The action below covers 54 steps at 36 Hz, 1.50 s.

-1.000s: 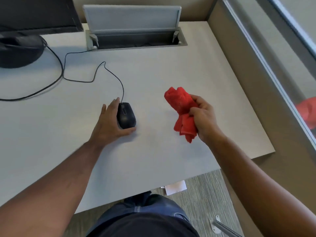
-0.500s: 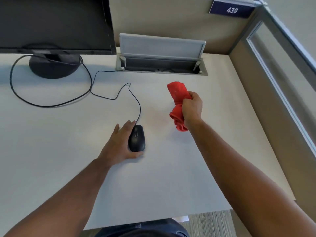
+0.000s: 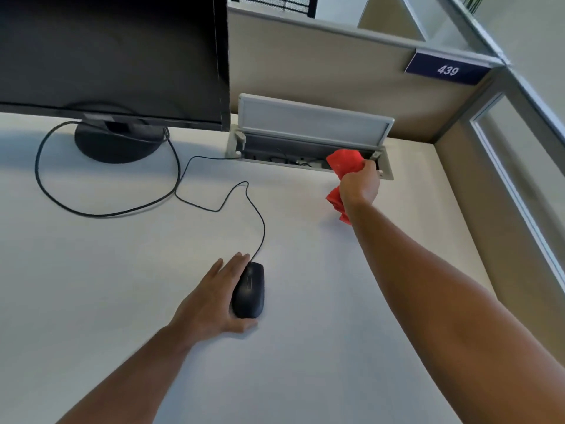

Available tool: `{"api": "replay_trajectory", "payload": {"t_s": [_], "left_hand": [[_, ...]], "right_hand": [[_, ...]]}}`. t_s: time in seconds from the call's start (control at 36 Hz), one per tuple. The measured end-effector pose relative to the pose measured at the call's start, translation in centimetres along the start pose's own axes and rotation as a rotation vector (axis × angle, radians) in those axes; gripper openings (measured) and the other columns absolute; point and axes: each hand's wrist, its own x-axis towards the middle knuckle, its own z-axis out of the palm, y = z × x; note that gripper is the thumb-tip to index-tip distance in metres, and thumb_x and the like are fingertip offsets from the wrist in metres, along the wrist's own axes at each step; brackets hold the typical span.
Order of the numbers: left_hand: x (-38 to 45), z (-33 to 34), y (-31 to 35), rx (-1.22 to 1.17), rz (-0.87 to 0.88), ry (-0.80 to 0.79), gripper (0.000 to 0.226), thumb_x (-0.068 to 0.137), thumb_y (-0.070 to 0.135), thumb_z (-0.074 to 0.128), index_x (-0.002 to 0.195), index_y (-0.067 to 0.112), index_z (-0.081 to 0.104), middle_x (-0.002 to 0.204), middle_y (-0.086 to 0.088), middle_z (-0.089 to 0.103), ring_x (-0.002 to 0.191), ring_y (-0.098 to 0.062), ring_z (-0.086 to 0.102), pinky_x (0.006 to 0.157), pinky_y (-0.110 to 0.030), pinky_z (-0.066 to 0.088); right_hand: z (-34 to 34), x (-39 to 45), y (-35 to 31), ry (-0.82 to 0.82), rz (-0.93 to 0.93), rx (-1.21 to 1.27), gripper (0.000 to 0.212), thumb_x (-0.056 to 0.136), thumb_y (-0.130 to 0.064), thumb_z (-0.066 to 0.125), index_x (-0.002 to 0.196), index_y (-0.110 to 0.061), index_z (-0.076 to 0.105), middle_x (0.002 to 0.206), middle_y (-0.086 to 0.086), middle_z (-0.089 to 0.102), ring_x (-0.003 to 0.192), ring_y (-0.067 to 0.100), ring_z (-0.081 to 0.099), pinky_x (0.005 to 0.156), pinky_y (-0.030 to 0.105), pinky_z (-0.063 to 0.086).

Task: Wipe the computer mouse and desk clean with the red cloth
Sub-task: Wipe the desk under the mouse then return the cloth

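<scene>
Head view shows the left hand [image 3: 214,304] lying flat beside the black mouse [image 3: 248,290] on the white surface [image 3: 122,286], fingers touching its left side, thumb behind it. Right hand [image 3: 360,185] is clenched around the bunched red cloth [image 3: 344,163], far back beside the open cable box [image 3: 308,139].

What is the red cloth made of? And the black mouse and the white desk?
The red cloth looks like soft woven or terry fabric: it bunches and folds in the right hand. The mouse, under the left hand, looks like hard black plastic with a dull sheen. The desk looks like smooth matte laminate, flat and off-white, though what lies beneath cannot be told.
</scene>
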Motion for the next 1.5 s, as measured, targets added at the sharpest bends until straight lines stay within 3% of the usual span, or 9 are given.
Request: {"api": "replay_trajectory", "payload": {"t_s": [0.17, 0.33, 0.56, 0.81, 0.94, 1.03, 1.19, 1.33, 1.5], "left_hand": [[0.0, 0.0, 0.1, 0.015, -0.002, 0.008, 0.139, 0.050, 0.082, 0.085, 0.160, 0.057, 0.002, 0.164, 0.043, 0.004, 0.163, -0.015, 0.010, 0.103, -0.048, 0.051], [0.1, 0.0, 0.0, 0.008, 0.012, 0.007, 0.138, 0.054, 0.079, 0.086, 0.161, 0.054, 0.004, 0.165, 0.041, 0.006, 0.163, -0.017, 0.010, 0.116, -0.048, 0.044], [0.2, 0.3, -0.1, 0.028, 0.052, 0.034, 0.138, 0.054, 0.081, 0.083, 0.160, 0.053, -0.001, 0.163, 0.046, -0.002, 0.159, -0.004, 0.001, 0.123, -0.038, 0.031], [0.2, 0.1, 0.0, 0.042, 0.019, 0.003, 0.137, 0.056, 0.080, 0.083, 0.160, 0.052, -0.002, 0.170, 0.032, 0.006, 0.163, -0.017, 0.005, 0.125, -0.040, 0.031], [0.3, 0.2, 0.0, 0.057, 0.044, 0.024, 0.136, 0.057, 0.078, 0.082, 0.161, 0.046, 0.000, 0.171, 0.026, 0.010, 0.154, 0.013, -0.012, 0.127, -0.031, 0.017], [0.5, 0.2, -0.1, 0.087, 0.063, 0.004, 0.136, 0.060, 0.078, 0.080, 0.164, 0.039, 0.002, 0.174, 0.019, 0.013, 0.162, -0.006, 0.006, 0.133, -0.037, 0.012], [0.3, 0.2, 0.0, 0.076, 0.158, 0.037, 0.134, 0.062, 0.071, 0.086, 0.162, 0.039, 0.002, 0.172, 0.017, 0.015, 0.131, 0.034, -0.029, 0.108, 0.002, -0.018], [0.0, -0.6, 0.5, 0.053, 0.195, -0.010, 0.139, 0.068, 0.076, 0.083, 0.169, 0.029, 0.000, 0.168, 0.026, 0.002, 0.148, 0.020, -0.021, 0.122, -0.016, -0.017], [-1.0, -0.6, -0.2, 0.109, 0.132, 0.149, 0.079, 0.108, 0.057, 0.037, 0.170, 0.016, 0.012, 0.178, 0.004, 0.008, 0.161, -0.003, -0.006, 0.132, -0.042, -0.003]], "right_hand": [[3.3, 1.1, -0.1, -0.211, -0.067, -0.206, 0.054, 0.091, -0.015, 0.044, 0.144, -0.011, 0.043, 0.144, 0.016, 0.051, 0.128, 0.040, 0.052, 0.107, 0.056, 0.044], [5.5, 0.6, 2.0, -0.481, -0.140, -0.575, 0.079, 0.101, -0.065, 0.024, 0.163, -0.020, 0.006, 0.171, 0.016, 0.004, 0.157, 0.037, 0.005, 0.122, 0.064, 0.010], [5.6, -0.9, 5.1, -0.429, -0.293, -0.826, 0.083, 0.101, -0.069, 0.020, 0.163, -0.020, -0.003, 0.171, 0.015, -0.009, 0.157, 0.037, -0.005, 0.123, 0.064, 0.006], [5.6, -0.6, 4.3, -0.473, -0.260, -0.847, 0.093, 0.095, -0.079, 0.016, 0.163, -0.020, -0.006, 0.170, 0.017, -0.012, 0.157, 0.036, -0.006, 0.123, 0.063, 0.001], [4.8, -2.2, 4.9, -0.359, -0.384, -0.767, 0.088, 0.099, -0.074, 0.018, 0.163, -0.016, 0.003, 0.171, 0.017, -0.003, 0.157, 0.037, -0.003, 0.124, 0.061, 0.000], [4.3, -4.2, 6.0, -0.302, -0.457, -0.728, 0.081, 0.103, -0.065, 0.020, 0.163, -0.013, 0.008, 0.171, 0.016, 0.001, 0.158, 0.034, -0.001, 0.125, 0.060, 0.002], [3.7, -9.6, 8.0, -0.282, -0.594, -0.679, 0.070, 0.107, -0.054, 0.024, 0.162, -0.012, 0.016, 0.172, 0.013, 0.005, 0.158, 0.028, -0.001, 0.126, 0.053, 0.001], [3.3, -14.7, 10.0, -0.339, -0.610, -0.651, 0.070, 0.107, -0.053, 0.023, 0.163, -0.013, 0.012, 0.172, 0.008, 0.002, 0.158, 0.023, -0.003, 0.126, 0.047, 0.000], [2.4, -18.6, 12.1, -0.383, -0.573, -0.613, 0.066, 0.108, -0.050, 0.022, 0.164, -0.017, 0.009, 0.172, 0.002, -0.002, 0.158, 0.017, -0.005, 0.127, 0.042, -0.002]]}}
